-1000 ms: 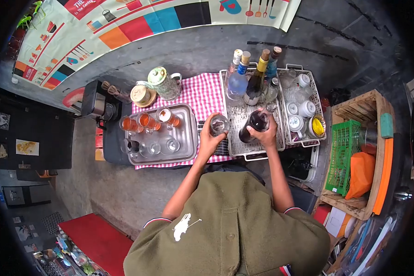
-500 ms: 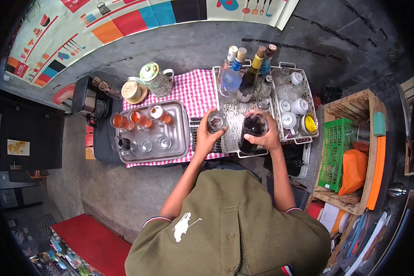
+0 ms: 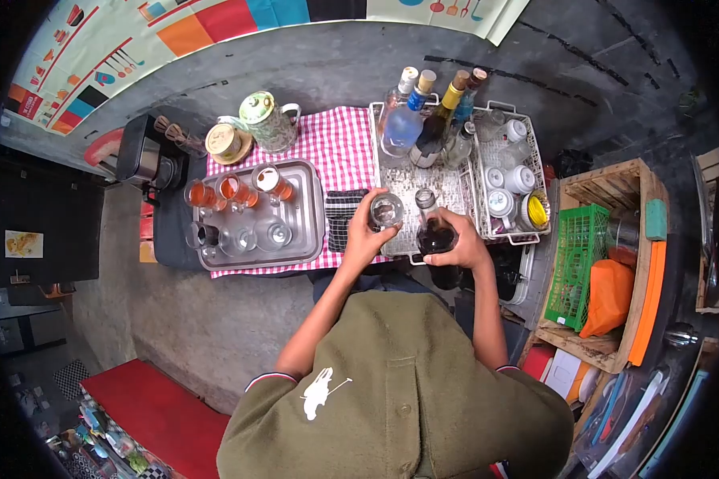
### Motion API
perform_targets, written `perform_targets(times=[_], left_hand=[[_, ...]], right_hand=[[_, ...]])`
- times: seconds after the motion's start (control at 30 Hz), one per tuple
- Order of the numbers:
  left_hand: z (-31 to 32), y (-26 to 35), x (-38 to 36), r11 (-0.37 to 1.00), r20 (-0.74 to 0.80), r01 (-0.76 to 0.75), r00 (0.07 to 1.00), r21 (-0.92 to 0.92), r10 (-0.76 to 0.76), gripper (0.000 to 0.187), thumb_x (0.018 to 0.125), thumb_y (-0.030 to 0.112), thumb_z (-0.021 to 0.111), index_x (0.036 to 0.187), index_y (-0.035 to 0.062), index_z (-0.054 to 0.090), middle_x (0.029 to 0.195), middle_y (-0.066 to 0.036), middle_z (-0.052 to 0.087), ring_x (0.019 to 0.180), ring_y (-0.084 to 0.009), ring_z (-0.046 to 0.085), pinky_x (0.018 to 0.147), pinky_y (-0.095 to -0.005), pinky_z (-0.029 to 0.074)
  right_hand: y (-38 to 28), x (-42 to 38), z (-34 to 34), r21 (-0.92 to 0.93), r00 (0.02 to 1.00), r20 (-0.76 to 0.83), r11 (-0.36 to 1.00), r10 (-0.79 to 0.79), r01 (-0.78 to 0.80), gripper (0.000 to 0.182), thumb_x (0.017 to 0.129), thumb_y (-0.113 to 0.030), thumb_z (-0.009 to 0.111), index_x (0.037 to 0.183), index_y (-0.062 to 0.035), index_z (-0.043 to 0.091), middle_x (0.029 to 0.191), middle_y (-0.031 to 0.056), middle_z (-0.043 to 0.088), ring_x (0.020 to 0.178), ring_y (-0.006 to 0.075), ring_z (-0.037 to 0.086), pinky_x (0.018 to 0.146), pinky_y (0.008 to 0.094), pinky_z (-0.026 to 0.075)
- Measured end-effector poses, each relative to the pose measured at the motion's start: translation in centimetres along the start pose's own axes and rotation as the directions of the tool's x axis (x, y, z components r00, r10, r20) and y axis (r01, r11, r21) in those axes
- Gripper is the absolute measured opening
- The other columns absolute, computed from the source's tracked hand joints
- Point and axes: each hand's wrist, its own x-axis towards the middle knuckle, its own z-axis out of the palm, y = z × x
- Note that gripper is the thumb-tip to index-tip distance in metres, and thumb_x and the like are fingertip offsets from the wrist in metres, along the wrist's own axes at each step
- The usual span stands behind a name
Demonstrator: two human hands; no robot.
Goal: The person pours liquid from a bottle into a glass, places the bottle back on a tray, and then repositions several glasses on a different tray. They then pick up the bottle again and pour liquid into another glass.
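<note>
Gripping a glass in the left hand and a bottle in the right hand, just apart by the wire tray, perhaps risking a chip if knocked together.

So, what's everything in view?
Bottle: one, dark contents, centre
Held glass: one, clear, centre
Tray: one, grey, left
Filled glasses: three, orange, tray
Other glasses: several, clear, tray
Cloth: one, pink-white, under tray
Jug: one, green lid, behind tray
Racks: two, white, right
Standing bottles: five, mixed, left rack
Jars: several, white lids, right rack
Crate: one, brown, far right
Shirt: one, olive, bottom
Left hand: one, bare, around glass
Right hand: one, bare, around bottle
</note>
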Motion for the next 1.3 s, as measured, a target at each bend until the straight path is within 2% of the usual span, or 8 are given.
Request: perform_targets(times=[0.1,0.2,0.4,0.63,0.8,1.1,1.2,1.3], left_hand=[[0.1,0.3,-0.1,1.0,0.014,0.006,1.0,-0.011,-0.006,0.07,0.074,-0.004,0.077,0.138,0.0019,0.048,0.128,-0.007,0.057,0.114,-0.0134,0.057,0.099,-0.0293,0.046],[0.2,0.3,-0.6,1.0,0.022,0.027,0.999,-0.007,-0.027,0.07,0.074,-0.004,0.076,0.138,0.0016,0.048,0.126,-0.005,0.057,0.114,-0.0128,0.057,0.1,-0.0292,0.045],[0.2,0.3,-0.7,0.999,0.055,0.053,0.997,0.001,-0.053,0.07,0.074,-0.002,0.077,0.138,0.0015,0.048,0.126,-0.006,0.057,0.113,-0.0127,0.057,0.099,-0.0295,0.046],[0.2,0.5,-0.7,0.997,0.069,0.025,0.997,0.068,-0.03,0.07,0.075,-0.002,0.076,0.139,0.0015,0.048,0.127,-0.007,0.057,0.113,-0.0127,0.057,0.099,-0.0297,0.045],[0.3,0.5,-0.5,0.999,0.065,0.048,0.997,0.026,-0.05,0.07,0.075,-0.003,0.076,0.139,0.0016,0.048,0.129,-0.006,0.056,0.114,-0.0131,0.056,0.1,-0.0297,0.045],[0.2,0.3,-0.2,0.996,0.066,0.035,0.997,0.079,-0.04,0.07,0.074,-0.005,0.075,0.139,0.0025,0.049,0.129,-0.006,0.057,0.113,-0.013,0.057,0.099,-0.0294,0.046],[0.3,0.5,-0.2,0.996,0.065,0.046,0.997,0.08,-0.051,0.071,0.074,-0.005,0.075,0.139,0.003,0.049,0.128,-0.006,0.057,0.111,-0.0129,0.058,0.097,-0.0293,0.046],[0.2,0.5,-0.1,0.998,0.062,0.038,0.997,0.053,-0.041,0.071,0.073,-0.003,0.075,0.139,0.0035,0.05,0.129,-0.008,0.057,0.111,-0.0148,0.059,0.095,-0.0298,0.048]], right_hand=[[0.7,-0.2,0.1,0.009,0.999,0.023,0.999,-0.041,0.041,0.068,0.055,-0.027,0.09,0.113,-0.0022,0.064,0.092,0.0079,0.069,0.088,0.0165,0.065,0.085,0.0327,0.05],[0.7,-0.3,-0.1,0.045,0.995,0.085,0.998,0.047,-0.051,0.066,0.055,-0.026,0.089,0.111,-0.0019,0.065,0.091,0.0081,0.069,0.086,0.0168,0.065,0.085,0.0321,0.05],[1.3,-0.3,0.1,0.075,0.991,0.124,0.995,0.054,-0.063,0.062,0.055,-0.025,0.088,0.108,-0.0011,0.066,0.091,0.009,0.07,0.086,0.0174,0.065,0.085,0.0326,0.049],[1.2,0.0,0.2,-0.008,0.987,0.146,0.998,0.069,-0.069,0.06,0.057,-0.028,0.088,0.105,-0.001,0.066,0.089,0.011,0.07,0.082,0.0208,0.066,0.082,0.0341,0.049],[1.6,0.1,0.3,-0.005,0.984,0.167,0.998,0.07,-0.07,0.059,0.057,-0.029,0.088,0.104,-0.0018,0.066,0.087,0.0123,0.069,0.08,0.023,0.066,0.081,0.035,0.049],[1.1,0.3,0.3,-0.049,0.974,0.202,0.994,0.106,-0.099,0.06,0.057,-0.029,0.088,0.104,0.0005,0.066,0.09,0.0151,0.07,0.086,0.026,0.068,0.083,0.036,0.049],[2.4,0.1,0.8,-0.06,0.989,0.139,0.997,0.054,-0.046,0.059,0.057,-0.029,0.088,0.104,-0.0001,0.066,0.09,0.0148,0.07,0.085,0.0269,0.068,0.081,0.0372,0.049],[2.1,0.4,0.6,-0.058,0.973,0.212,0.995,0.092,-0.082,0.059,0.058,-0.03,0.088,0.104,-0.0009,0.067,0.089,0.0135,0.07,0.083,0.027,0.067,0.081,0.0369,0.049]])
